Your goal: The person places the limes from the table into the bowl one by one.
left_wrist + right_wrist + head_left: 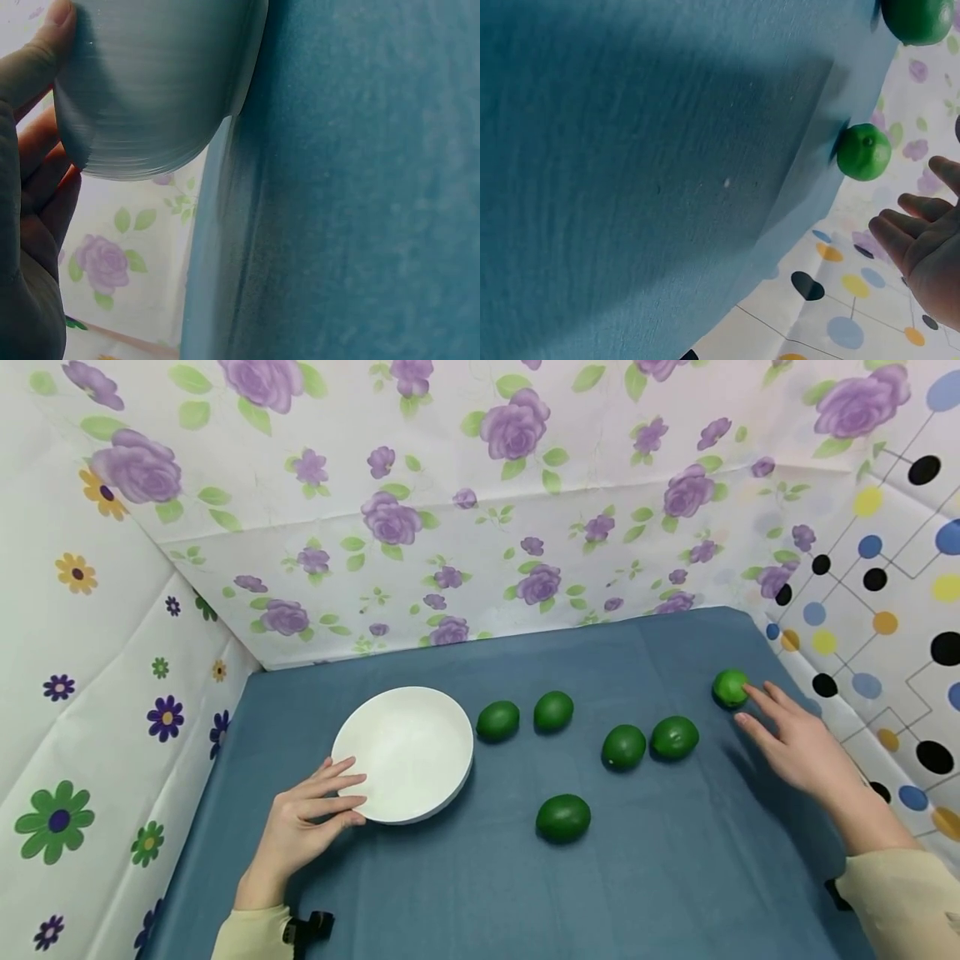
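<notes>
A white bowl [405, 752] stands on the blue cloth, left of the middle. My left hand [309, 814] grips its near left rim, fingers over the edge; the left wrist view shows thumb and fingers on either side of the bowl wall [157, 82]. Far to the right lies a bright green lime [730, 688], its stem end visible on the lime [864, 152] in the right wrist view. Just beside and above it, my right hand [802, 747] hovers with relaxed, spread fingers; a gap shows between hand and lime in the right wrist view.
Several darker green oval fruits lie between bowl and right hand: one fruit [498, 721] close to the bowl, another fruit [563, 818] nearer the front, and a pair including a fruit [674, 738]. Patterned sheets [525, 518] wall the blue cloth [480, 893] at back and sides.
</notes>
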A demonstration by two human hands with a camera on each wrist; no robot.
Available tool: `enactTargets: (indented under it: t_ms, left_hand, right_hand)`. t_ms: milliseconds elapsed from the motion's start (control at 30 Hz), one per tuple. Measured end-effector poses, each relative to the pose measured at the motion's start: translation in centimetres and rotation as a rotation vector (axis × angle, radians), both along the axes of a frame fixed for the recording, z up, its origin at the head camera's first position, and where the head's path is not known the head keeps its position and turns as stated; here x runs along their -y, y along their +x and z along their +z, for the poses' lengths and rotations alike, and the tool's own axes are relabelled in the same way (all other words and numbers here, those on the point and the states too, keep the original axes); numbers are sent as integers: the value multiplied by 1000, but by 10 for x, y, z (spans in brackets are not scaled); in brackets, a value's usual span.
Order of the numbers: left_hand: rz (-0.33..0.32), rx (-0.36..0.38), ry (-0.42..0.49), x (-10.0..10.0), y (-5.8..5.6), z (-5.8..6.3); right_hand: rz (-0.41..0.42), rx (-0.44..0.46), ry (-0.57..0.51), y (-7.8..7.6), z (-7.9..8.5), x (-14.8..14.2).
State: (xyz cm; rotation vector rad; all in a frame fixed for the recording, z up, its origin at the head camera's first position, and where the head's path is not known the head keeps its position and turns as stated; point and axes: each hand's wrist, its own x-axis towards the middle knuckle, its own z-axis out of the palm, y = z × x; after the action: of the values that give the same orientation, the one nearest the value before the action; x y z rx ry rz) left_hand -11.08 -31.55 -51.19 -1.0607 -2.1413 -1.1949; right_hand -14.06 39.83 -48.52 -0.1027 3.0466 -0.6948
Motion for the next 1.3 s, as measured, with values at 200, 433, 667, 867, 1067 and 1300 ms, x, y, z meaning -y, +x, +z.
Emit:
enactTargets:
  t_ms: [200,433,667,867,1067,1300]
  left_hand:
    - [-6,21,26,-1,-1,-3]
    - [-14,56,74,1,0,-5]
    - [-18,68,97,0,1,-5]
    - [-15,79,92,0,0,-4]
    - [-16,95,100,1,0,-6]
    - [-21,94,97,2,-1,-6]
  right_hand:
    - [6,8,41,-11,-3,-7]
    - [-15,39,40,-33,-4,-9]
    - [-64,83,36,-49,-4,-5]
    - [-84,106,9,-58,-6,-1]
    - [-106,129,4,-67,-7,2]
    - [-119,87,-5,-71,-1,4]
